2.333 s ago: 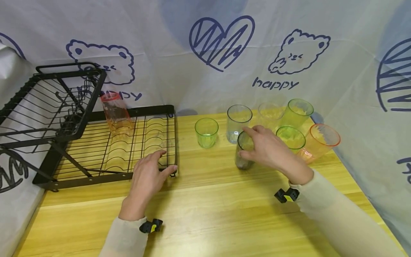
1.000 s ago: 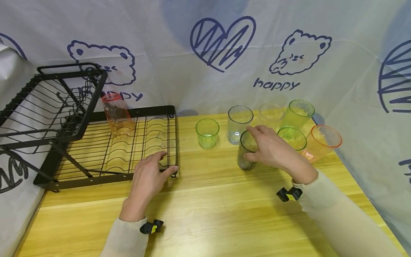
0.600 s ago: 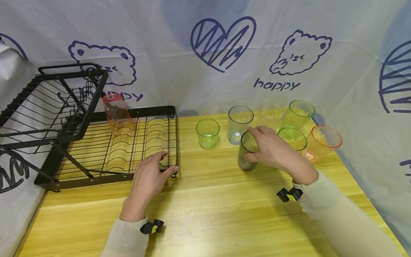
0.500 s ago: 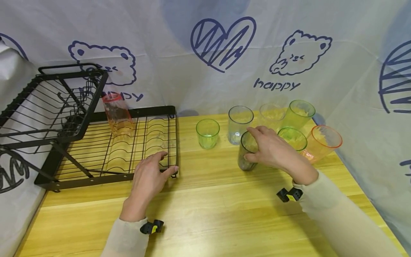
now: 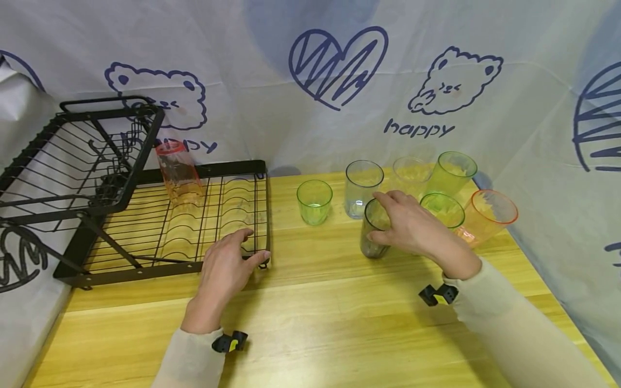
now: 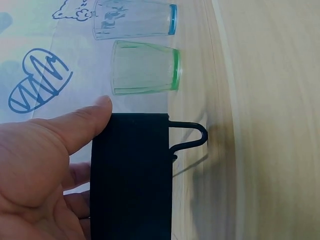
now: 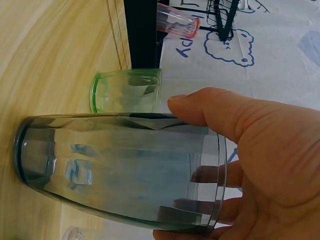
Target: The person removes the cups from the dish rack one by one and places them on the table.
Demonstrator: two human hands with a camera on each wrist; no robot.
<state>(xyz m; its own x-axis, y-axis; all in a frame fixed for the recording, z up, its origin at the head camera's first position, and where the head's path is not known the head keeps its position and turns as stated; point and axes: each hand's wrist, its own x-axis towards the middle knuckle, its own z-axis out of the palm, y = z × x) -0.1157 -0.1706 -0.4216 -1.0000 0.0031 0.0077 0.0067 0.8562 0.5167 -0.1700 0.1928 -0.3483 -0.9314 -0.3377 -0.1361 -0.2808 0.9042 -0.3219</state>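
My right hand (image 5: 412, 226) holds a smoky grey drinking glass (image 7: 115, 170) near its rim, thumb on one side and fingers round the other. This glass (image 5: 372, 245) stands upright on the wooden table. My left hand (image 5: 225, 269) lies over the front right corner of the black dish rack (image 5: 170, 269), fingers loosely bent and thumb stretched out. In the left wrist view the thumb tip is at the edge of the rack's dark side (image 6: 132, 175); whether it touches cannot be told. A pink glass (image 5: 178, 178) stands upside down in the rack.
Left of the grey glass is a short green glass (image 5: 314, 207); behind it, a bluish glass (image 5: 356, 188). To the right are a clear glass (image 5: 411, 164), a tall yellow-green glass (image 5: 451, 175), another green glass (image 5: 441, 210) and an orange glass (image 5: 490, 215). A printed cloth (image 5: 271, 108) hangs behind.
Both hands and the grey glass stay almost in place. The whole head view has shifted by a few pixels only.
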